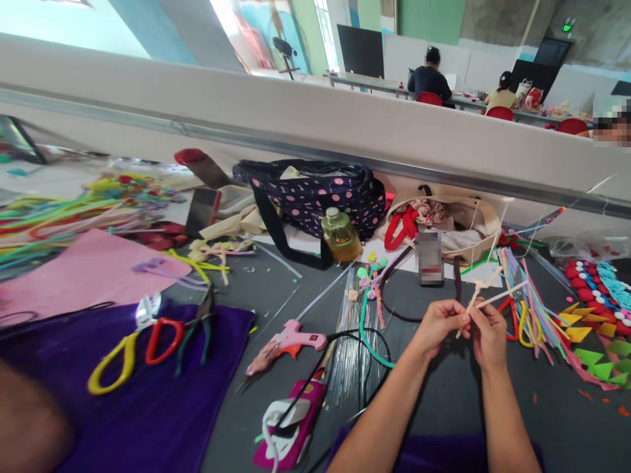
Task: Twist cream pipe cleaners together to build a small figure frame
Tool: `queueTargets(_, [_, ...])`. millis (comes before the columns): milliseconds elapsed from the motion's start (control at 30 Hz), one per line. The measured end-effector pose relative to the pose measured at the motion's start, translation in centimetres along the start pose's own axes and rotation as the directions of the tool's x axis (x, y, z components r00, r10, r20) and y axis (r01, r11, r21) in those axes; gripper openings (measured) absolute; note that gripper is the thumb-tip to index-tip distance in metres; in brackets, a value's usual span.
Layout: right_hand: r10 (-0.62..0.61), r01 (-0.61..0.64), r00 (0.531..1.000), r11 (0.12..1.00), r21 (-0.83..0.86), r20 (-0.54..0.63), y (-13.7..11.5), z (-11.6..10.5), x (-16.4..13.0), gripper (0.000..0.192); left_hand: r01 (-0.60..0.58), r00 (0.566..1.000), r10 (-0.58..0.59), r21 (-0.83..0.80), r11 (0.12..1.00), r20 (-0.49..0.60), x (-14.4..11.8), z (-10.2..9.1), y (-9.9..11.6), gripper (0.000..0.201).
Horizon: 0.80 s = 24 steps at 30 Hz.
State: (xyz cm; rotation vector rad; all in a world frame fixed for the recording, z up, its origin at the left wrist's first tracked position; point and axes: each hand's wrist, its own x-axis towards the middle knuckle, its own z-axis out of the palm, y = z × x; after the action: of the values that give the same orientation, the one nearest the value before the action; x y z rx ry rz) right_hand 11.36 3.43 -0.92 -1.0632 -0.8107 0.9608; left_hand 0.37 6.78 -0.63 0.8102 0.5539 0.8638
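My left hand [444, 323] and my right hand [490, 333] meet close together above the dark table. Both have their fingers pinched on cream pipe cleaners [510, 291], with one straight end pointing up to the right. A bent tuft of the same stems rises above the fingertips, and a short end hangs below them. The exact grip of each fingertip is partly hidden. Just right of my right hand lie scissors with red and yellow handles [530, 325]. Beside them is a bunch of pastel pipe cleaners [537, 302].
Left of my arms lie a pink glue gun [308, 339], clear thin rods [340, 358] and a magenta power strip [309, 408] with cables. Behind stand a bottle [341, 240] and a patterned bag [315, 190]. Teal-handled pliers [206, 335] rest on purple cloth [162, 407].
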Motion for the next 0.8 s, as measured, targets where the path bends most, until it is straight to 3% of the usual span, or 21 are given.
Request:
queueTargets(133, [-0.023, 0.023, 1.0, 1.0, -0.008, 0.002, 0.04, -0.22, 0.05, 0.016, 0.022, 0.999, -0.022, -0.006, 1.0, 0.033, 0.04, 0.01, -0.11, 0.033])
queueTargets(300, [-0.195, 0.187, 0.98, 0.969, -0.162, -0.041, 0.22, -0.54, 0.39, 0.013, -0.009, 0.999, 0.01, 0.034, 0.999, -0.039, 0.34, 0.34, -0.32, 0.034])
queueTargets(433, [-0.25, 0.238, 0.968, 0.948, -0.213, -0.031, 0.16, -0.58, 0.43, 0.012, -0.055, 0.995, 0.063, 0.087, 0.995, -0.083, 0.38, 0.44, -0.24, 0.036])
queueTargets(800, [-0.13, 0.126, 0.991, 0.987, -0.096, -0.031, 0.24, -0.36, 0.48, 0.014, -0.079, 0.994, 0.088, 0.127, 0.989, -0.066, 0.15, 0.12, 0.24, 0.036])
